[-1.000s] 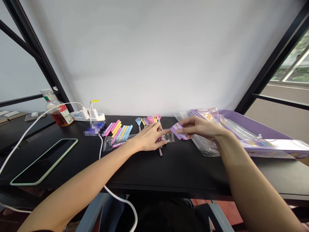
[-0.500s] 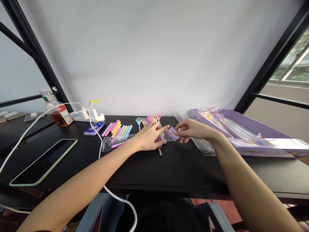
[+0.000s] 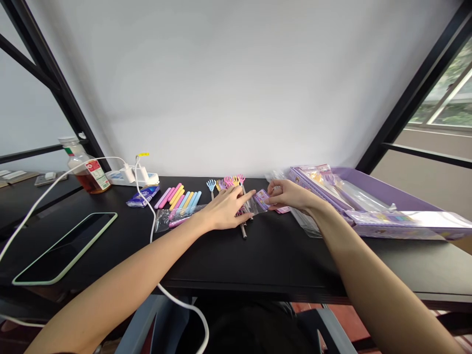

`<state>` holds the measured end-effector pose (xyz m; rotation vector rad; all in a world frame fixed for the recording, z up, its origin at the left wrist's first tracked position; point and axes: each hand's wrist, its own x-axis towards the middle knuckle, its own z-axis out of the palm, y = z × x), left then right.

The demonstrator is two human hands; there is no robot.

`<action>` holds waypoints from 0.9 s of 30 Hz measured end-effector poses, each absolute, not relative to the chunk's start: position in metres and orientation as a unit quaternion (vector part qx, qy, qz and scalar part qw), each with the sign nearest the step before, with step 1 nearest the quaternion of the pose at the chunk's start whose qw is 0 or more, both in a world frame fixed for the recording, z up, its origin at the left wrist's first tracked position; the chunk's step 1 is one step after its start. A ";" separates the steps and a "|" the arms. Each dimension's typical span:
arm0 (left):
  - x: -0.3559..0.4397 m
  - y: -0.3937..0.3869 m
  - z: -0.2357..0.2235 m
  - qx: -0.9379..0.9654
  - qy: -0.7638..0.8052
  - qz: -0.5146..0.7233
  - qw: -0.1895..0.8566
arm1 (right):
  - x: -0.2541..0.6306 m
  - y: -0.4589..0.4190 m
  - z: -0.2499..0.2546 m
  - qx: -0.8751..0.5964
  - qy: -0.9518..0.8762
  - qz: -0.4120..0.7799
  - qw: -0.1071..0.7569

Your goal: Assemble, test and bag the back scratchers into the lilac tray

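My left hand (image 3: 227, 206) lies over a bunch of small back scratchers, its thumb and index finger stretched apart toward the right. Blue, yellow and pink hand-shaped heads (image 3: 233, 181) stick out behind it, and metal rods (image 3: 244, 231) show below. My right hand (image 3: 285, 195) pinches a small purple printed card (image 3: 261, 199) by its right edge. Clear plastic shows beside the card, near my left fingertips. Under my right hand a pinkish piece (image 3: 283, 210) shows in part. Left of my left hand lie pink, yellow and blue handle tubes (image 3: 187, 201) with a clear bag (image 3: 162, 221).
A purple box (image 3: 368, 177) with plastic-wrapped contents stands at the right, clear bags (image 3: 308, 226) beside it. At the left are a phone (image 3: 66, 248), a purple packet (image 3: 143, 195), a bottle (image 3: 87, 169) and a power strip (image 3: 151, 179). A white cable (image 3: 153, 216) crosses the desk.
My right hand has shifted slightly left and up, and the purple card has turned more upright. The pinkish piece beneath that hand now shows. My left hand has hardly moved.
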<state>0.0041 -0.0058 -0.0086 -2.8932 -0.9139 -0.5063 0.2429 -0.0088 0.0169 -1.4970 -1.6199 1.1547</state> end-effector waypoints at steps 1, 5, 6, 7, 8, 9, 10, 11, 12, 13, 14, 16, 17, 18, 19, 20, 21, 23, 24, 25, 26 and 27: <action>0.004 -0.006 -0.009 -0.940 -0.299 -0.163 0.032 | 0.244 -0.008 0.017 -0.569 -0.615 0.439 0.324; 0.004 -0.005 -0.008 -0.939 -0.303 -0.161 0.030 | 0.246 -0.008 0.019 -0.579 -0.620 0.424 0.318; 0.004 -0.005 -0.008 -0.939 -0.304 -0.162 0.028 | 0.247 -0.008 0.019 -0.578 -0.623 0.423 0.314; 0.004 -0.005 -0.008 -0.938 -0.304 -0.163 0.025 | 0.247 -0.008 0.020 -0.575 -0.627 0.424 0.310; 0.003 -0.005 -0.008 -0.938 -0.304 -0.164 0.022 | 0.247 -0.008 0.020 -0.573 -0.632 0.424 0.304; 0.003 -0.005 -0.008 -0.938 -0.304 -0.165 0.020 | 0.246 -0.008 0.020 -0.572 -0.638 0.421 0.297; 0.003 -0.005 -0.008 -0.938 -0.304 -0.165 0.018 | 0.246 -0.008 0.020 -0.572 -0.644 0.417 0.290; 0.003 -0.005 -0.008 -0.938 -0.304 -0.164 0.016 | 0.246 -0.008 0.020 -0.574 -0.647 0.412 0.286; 0.003 -0.005 -0.008 -0.938 -0.304 -0.164 0.015 | 0.246 -0.008 0.019 -0.577 -0.646 0.408 0.288; 0.003 -0.004 -0.008 -0.938 -0.304 -0.165 0.014 | 0.246 -0.007 0.018 -0.582 -0.640 0.407 0.292; 0.003 -0.004 -0.009 -0.938 -0.304 -0.166 0.014 | 0.246 -0.007 0.018 -0.586 -0.632 0.411 0.297; 0.002 -0.004 -0.009 -0.937 -0.305 -0.168 0.013 | 0.247 -0.006 0.016 -0.588 -0.619 0.425 0.301; 0.002 -0.004 -0.009 -0.937 -0.305 -0.169 0.014 | 0.247 -0.006 0.015 -0.586 -0.618 0.431 0.297; 0.002 -0.004 -0.009 -0.937 -0.305 -0.169 0.014 | 0.248 -0.006 0.015 -0.583 -0.620 0.436 0.292; 0.002 -0.004 -0.009 -0.937 -0.305 -0.168 0.015 | 0.249 -0.005 0.014 -0.579 -0.624 0.438 0.289; 0.002 -0.004 -0.009 -0.937 -0.305 -0.168 0.016 | 0.250 -0.005 0.013 -0.573 -0.629 0.439 0.288; 0.002 -0.004 -0.009 -0.938 -0.305 -0.167 0.017 | 0.251 -0.005 0.013 -0.566 -0.636 0.439 0.288; 0.002 -0.004 -0.009 -0.937 -0.307 -0.165 0.018 | 0.252 -0.003 0.012 -0.552 -0.649 0.436 0.289; 0.003 -0.004 -0.009 -0.937 -0.308 -0.165 0.018 | 0.252 -0.003 0.012 -0.545 -0.657 0.432 0.290; 0.003 -0.004 -0.010 -0.937 -0.308 -0.166 0.018 | 0.252 -0.002 0.012 -0.540 -0.664 0.428 0.291; 0.003 -0.004 -0.010 -0.937 -0.306 -0.168 0.017 | 0.251 -0.002 0.012 -0.536 -0.672 0.421 0.289; 0.003 -0.004 -0.010 -0.937 -0.305 -0.171 0.017 | 0.250 -0.002 0.012 -0.533 -0.683 0.411 0.284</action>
